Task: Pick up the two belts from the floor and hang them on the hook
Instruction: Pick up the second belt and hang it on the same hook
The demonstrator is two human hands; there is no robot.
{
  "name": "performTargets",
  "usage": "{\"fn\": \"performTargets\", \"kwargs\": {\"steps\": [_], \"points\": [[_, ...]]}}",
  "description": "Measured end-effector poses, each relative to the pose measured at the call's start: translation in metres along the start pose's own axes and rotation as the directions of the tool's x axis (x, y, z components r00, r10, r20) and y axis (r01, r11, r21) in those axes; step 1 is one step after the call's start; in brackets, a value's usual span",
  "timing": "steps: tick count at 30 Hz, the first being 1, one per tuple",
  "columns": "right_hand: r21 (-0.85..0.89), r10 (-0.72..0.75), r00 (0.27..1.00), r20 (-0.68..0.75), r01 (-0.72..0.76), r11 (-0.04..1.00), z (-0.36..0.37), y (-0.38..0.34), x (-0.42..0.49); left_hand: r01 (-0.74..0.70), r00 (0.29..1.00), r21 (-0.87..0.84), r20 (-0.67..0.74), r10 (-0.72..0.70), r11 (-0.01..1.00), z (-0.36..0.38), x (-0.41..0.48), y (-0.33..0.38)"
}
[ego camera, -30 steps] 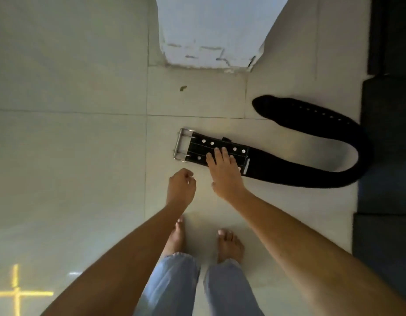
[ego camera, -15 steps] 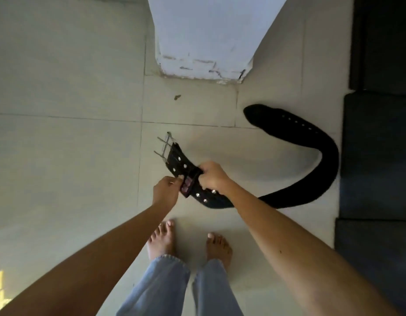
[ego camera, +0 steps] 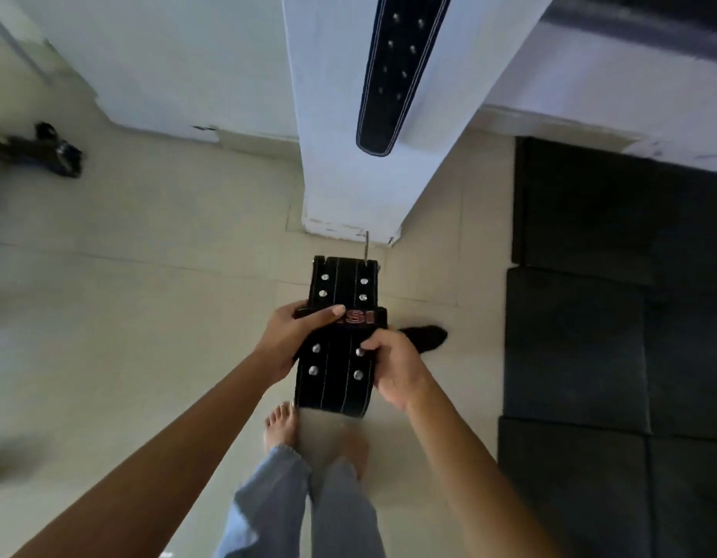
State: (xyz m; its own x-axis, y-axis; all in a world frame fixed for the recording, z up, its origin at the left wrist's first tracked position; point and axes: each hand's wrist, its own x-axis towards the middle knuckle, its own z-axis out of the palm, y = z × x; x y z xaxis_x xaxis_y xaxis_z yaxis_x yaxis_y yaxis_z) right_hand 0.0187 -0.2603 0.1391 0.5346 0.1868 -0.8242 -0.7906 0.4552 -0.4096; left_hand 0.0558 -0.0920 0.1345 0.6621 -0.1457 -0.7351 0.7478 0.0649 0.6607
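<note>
A wide black belt [ego camera: 335, 364] with silver rivets and red lettering is held up in front of me, buckle end pointing away, a metal prong sticking out past it. My left hand [ego camera: 294, 336] grips its left edge, thumb across the lettering. My right hand [ego camera: 393, 364] grips its right edge a little lower. The belt's tail [ego camera: 425, 336] trails behind my right hand near the floor. A second black belt [ego camera: 393, 74] with white stitching and paired holes hangs down the white pillar [ego camera: 336, 163]; the hook is out of view above.
Black floor mats [ego camera: 610, 336] cover the floor to the right. A dark object [ego camera: 47, 153] lies on the pale tiles at the far left by the wall. My bare feet [ego camera: 282, 424] stand just below the belt.
The belt has been lifted off the floor with both hands and turned so its buckle end points ahead. My view has tilted up, showing the hanging belt on the pillar.
</note>
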Motion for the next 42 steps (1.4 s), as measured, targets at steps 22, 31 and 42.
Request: {"fn": "performTargets", "kwargs": {"steps": [22, 31, 42], "points": [[-0.309, -0.539, 0.842, 0.025, 0.519, 0.797, 0.174, -0.175, -0.346, -0.643, 0.738, 0.189, -0.103, 0.666, 0.742, 0.061, -0.33, 0.199], [-0.274, -0.521, 0.8, 0.299, 0.594, 0.756, 0.203, -0.153, -0.385, -0.765, 0.581, 0.176, -0.229, 0.781, 0.62, 0.052, -0.371, 0.244], [-0.323, -0.583, 0.775, 0.245, 0.632, 0.704, 0.188, -0.091, -0.376, -0.757, 0.609, 0.154, -0.185, 0.772, 0.634, 0.045, -0.364, 0.251]]}}
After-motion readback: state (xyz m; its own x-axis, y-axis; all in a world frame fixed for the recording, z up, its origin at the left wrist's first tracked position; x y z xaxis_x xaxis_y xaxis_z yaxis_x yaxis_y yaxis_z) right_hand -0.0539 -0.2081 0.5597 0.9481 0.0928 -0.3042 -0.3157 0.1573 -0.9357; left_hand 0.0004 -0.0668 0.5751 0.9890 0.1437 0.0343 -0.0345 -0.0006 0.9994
